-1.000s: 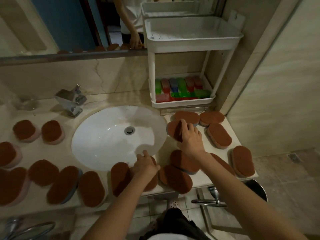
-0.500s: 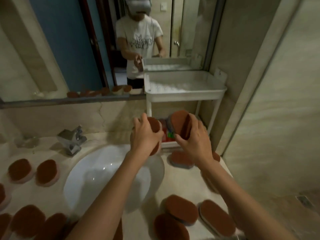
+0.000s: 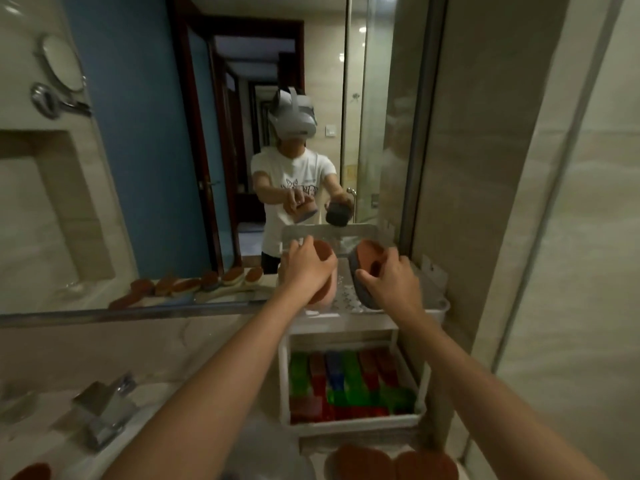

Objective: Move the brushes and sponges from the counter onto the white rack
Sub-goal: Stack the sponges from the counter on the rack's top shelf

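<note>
My left hand [image 3: 306, 268] grips a brown-topped sponge with a pink base [image 3: 325, 289], held on edge over the left part of the white rack's top tray [image 3: 441, 306]. My right hand [image 3: 389, 280] grips a brown-topped sponge with a grey base [image 3: 363, 258], tilted above the tray's right half. Whether either sponge touches the perforated tray floor [image 3: 346, 294] I cannot tell. The lower shelf [image 3: 353, 422] holds several colourful brushes [image 3: 346, 382]. Two more brown sponges [image 3: 363, 462] lie on the counter below the rack.
A chrome faucet [image 3: 104, 410] stands at the lower left beside the sink basin [image 3: 263, 455]. A mirror [image 3: 173, 150] behind the counter reflects me and a row of sponges. A tiled wall [image 3: 519, 237] closes in on the right of the rack.
Both hands have lifted their sponges from in front of the lower shelf up to the top tray. The view has tilted upward.
</note>
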`<state>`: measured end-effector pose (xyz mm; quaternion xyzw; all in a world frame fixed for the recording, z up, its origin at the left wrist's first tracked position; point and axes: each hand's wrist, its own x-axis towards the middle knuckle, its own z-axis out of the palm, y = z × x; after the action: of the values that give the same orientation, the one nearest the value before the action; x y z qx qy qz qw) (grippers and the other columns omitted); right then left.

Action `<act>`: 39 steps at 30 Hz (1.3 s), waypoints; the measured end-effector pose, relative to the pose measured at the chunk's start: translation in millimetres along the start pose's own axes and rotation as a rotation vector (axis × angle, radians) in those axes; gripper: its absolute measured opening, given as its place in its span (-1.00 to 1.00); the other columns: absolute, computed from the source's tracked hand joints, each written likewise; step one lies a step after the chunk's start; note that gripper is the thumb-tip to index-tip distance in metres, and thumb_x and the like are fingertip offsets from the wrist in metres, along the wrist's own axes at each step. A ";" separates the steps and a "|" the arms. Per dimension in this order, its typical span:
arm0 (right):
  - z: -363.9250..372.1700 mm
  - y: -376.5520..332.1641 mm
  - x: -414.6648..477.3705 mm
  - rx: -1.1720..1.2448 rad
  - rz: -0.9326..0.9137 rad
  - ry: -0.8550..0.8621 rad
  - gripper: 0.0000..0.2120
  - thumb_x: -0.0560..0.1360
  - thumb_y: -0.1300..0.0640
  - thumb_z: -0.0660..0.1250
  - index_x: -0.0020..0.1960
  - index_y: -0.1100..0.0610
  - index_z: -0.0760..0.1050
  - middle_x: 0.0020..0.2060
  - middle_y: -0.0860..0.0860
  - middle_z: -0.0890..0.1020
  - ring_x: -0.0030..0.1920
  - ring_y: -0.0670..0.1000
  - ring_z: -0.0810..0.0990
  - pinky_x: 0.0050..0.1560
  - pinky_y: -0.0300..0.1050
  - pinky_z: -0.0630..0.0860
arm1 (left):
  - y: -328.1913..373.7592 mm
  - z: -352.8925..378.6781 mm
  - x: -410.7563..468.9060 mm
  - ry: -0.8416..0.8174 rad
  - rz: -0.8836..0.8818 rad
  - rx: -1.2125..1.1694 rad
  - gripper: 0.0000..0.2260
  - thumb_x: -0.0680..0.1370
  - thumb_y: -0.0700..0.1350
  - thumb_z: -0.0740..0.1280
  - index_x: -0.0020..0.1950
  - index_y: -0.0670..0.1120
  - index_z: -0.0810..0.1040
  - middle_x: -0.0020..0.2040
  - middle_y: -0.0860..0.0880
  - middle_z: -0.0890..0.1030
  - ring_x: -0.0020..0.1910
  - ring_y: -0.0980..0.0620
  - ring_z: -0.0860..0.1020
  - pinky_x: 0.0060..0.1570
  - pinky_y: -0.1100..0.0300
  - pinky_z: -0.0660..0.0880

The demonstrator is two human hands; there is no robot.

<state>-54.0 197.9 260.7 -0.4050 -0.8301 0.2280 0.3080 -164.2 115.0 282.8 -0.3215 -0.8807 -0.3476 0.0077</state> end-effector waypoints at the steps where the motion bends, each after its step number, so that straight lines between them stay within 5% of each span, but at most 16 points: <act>1: 4.7 0.7 5.4 -0.003 0.009 -0.018 -0.48 0.46 -0.06 0.35 0.30 0.17 0.30 0.23 0.19 0.47 0.18 0.22 0.52 0.13 0.06 0.48 | -1.6 7.5 7.7 -0.016 -0.018 0.010 -0.48 0.52 0.12 0.24 0.42 -0.06 0.30 0.42 -0.16 0.32 0.39 -0.21 0.34 0.33 -0.10 0.35; 6: 29.7 8.0 21.6 -0.118 -0.021 -0.115 -0.46 0.48 -0.07 0.33 0.34 0.16 0.29 0.23 0.15 0.48 0.20 0.17 0.53 0.15 0.02 0.51 | -19.2 41.6 28.0 -0.095 -0.099 0.085 -0.53 0.55 0.09 0.23 0.39 -0.09 0.34 0.40 -0.17 0.35 0.38 -0.19 0.34 0.33 -0.10 0.37; 11: 36.4 19.5 27.2 -0.211 -0.065 -0.223 -0.64 0.51 -0.09 0.28 0.13 0.17 0.51 0.05 0.13 0.63 0.03 0.11 0.60 0.05 0.02 0.58 | -36.9 38.7 24.9 -0.164 0.060 0.157 -0.69 0.64 -0.06 0.08 0.33 -0.10 0.42 0.36 -0.15 0.40 0.38 -0.14 0.33 0.33 -0.05 0.35; 17: 35.3 15.7 31.3 -0.138 -0.098 -0.409 -0.64 0.47 0.00 0.36 0.18 0.18 0.54 0.06 0.11 0.65 0.05 0.07 0.61 0.05 -0.08 0.56 | -46.8 16.2 14.1 -0.471 0.247 0.248 -0.62 0.53 -0.04 0.31 0.34 -0.08 0.43 0.30 -0.08 0.47 0.23 -0.05 0.48 0.17 0.13 0.44; 22: 47.3 14.9 33.3 -0.199 -0.130 -0.412 -0.56 0.47 0.03 0.37 0.29 0.15 0.43 0.17 0.12 0.58 0.13 0.10 0.55 0.10 -0.08 0.48 | -50.9 21.7 20.1 -0.385 0.245 0.200 -0.65 0.51 -0.10 0.34 0.28 -0.09 0.39 0.29 -0.08 0.40 0.20 -0.06 0.44 0.07 0.17 0.39; 26: 58.5 9.3 37.5 -0.192 -0.122 -0.397 -0.43 0.48 0.02 0.35 0.43 0.12 0.29 0.26 0.13 0.51 0.23 0.12 0.51 0.22 -0.04 0.46 | -56.1 28.2 24.9 -0.331 0.235 0.179 -0.71 0.53 -0.17 0.30 0.25 -0.09 0.39 0.28 -0.09 0.41 0.23 -0.06 0.42 0.17 0.11 0.42; 39: 67.4 5.7 46.8 -0.312 -0.303 -0.426 -0.55 0.54 0.04 0.26 0.41 0.01 0.29 0.23 0.17 0.43 0.19 0.17 0.49 0.21 -0.02 0.44 | -62.1 37.6 25.6 -0.175 0.206 0.251 -0.66 0.55 -0.23 0.22 0.33 -0.07 0.34 0.37 -0.09 0.37 0.36 -0.10 0.32 0.33 0.04 0.28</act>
<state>-120.5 230.5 224.9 -0.2621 -0.9520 0.1291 0.0913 -212.1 118.4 222.7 -0.4356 -0.8769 -0.2029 0.0065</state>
